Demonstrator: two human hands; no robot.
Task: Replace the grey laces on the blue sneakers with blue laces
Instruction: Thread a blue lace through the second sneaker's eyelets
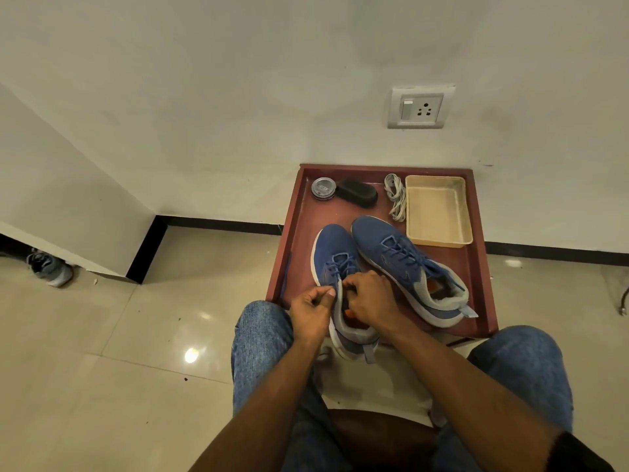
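- On the red-brown tray (pixel 476 253) against the wall, I am working on the left sneaker (pixel 335 257), whose heel is overhanging the tray's near edge toward my knees.
- The sneaker's long axis is running away from me, toe toward the tray's far side; its upper eyelets are lying right under my fingertips, both hands about equally near.
- My left hand (pixel 311 310) is curling at the sneaker's left side, thumb and forefinger pressed together, seemingly pinching the blue lace (pixel 340 264); the lace end itself is too small to see.
- My right hand (pixel 369 296) is bending over the tongue, fingers curled down; what they are gripping I cannot tell.
- The right sneaker (pixel 408 267), already wearing blue laces, is lying beside it on the tray.
- The grey laces (pixel 396 197) are sitting bundled at the tray's far side, beside a beige basket (pixel 439 240).
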